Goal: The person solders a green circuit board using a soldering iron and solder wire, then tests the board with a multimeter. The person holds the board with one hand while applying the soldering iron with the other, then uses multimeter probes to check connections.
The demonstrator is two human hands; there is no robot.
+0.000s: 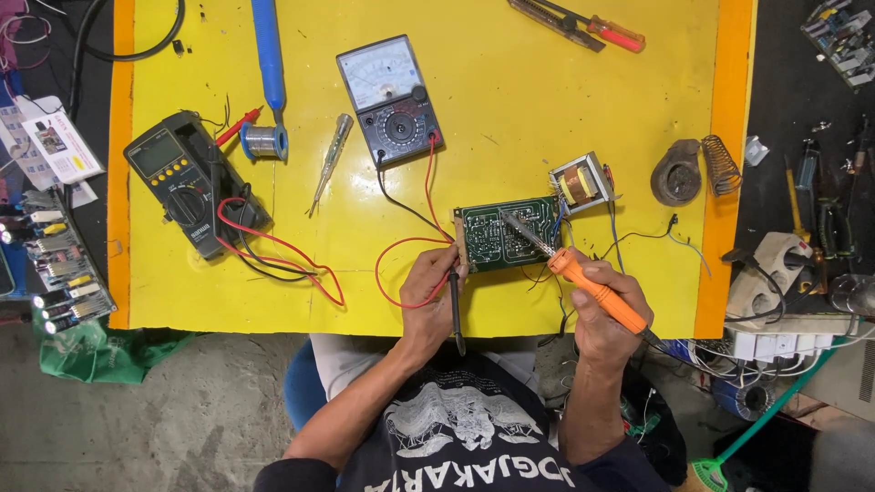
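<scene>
Circuit board [507, 233] beside left hand [430, 290] grip

Person seen from above: a black short-sleeved T-shirt with a white animal graphic across the chest and a line of white block lettering beneath it. Both forearms are bare from the sleeve hems down, and the left hand [430, 284] and right hand [602, 305] wear no gloves. Light-coloured shorts show at the lap.

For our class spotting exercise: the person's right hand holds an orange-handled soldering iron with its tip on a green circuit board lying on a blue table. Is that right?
Not quite. The head view shows the table is yellow, not blue. The right hand does hold the orange-handled soldering iron, tip on the green circuit board.
</scene>
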